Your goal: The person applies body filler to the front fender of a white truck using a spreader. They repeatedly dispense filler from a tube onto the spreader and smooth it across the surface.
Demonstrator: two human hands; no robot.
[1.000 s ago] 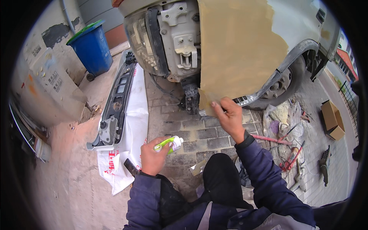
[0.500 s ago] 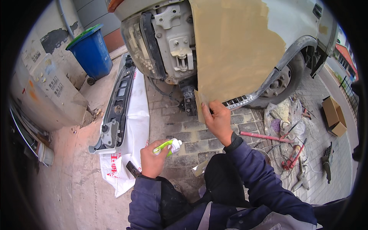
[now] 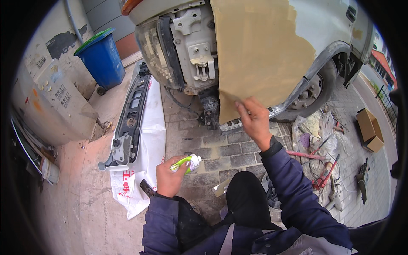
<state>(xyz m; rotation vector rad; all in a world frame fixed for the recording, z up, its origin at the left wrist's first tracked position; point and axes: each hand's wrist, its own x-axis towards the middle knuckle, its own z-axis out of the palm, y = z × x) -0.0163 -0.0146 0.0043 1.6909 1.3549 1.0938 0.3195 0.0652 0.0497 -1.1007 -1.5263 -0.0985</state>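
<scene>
My left hand (image 3: 169, 175) is closed around a small white-and-green tube (image 3: 187, 163) with a white cap pointing right. It is held low, above the brick paving. My right hand (image 3: 256, 118) pinches a thin, flat tan spreader (image 3: 231, 98), pressed against the lower front part of a vehicle panel (image 3: 259, 51). A smooth tan coat of filler covers most of that panel, and its upper right stays bare silver-white. The spreader nearly matches the filler in colour, so its outline is hard to make out. Part of it is hidden behind my fingers.
Left of the panel are a headlight (image 3: 153, 55) and exposed metal brackets. A long bumper part (image 3: 129, 119) lies on white sheeting (image 3: 148, 140). A wheel (image 3: 312, 91), red-handled tools (image 3: 326, 174), a plastic bag and a cardboard box (image 3: 370, 129) are to the right. A blue bin (image 3: 101, 59) stands back left.
My right hand has moved right and slightly up, taking the spreader from the panel's front lower edge onto its face. My left hand with the tube has hardly moved.
</scene>
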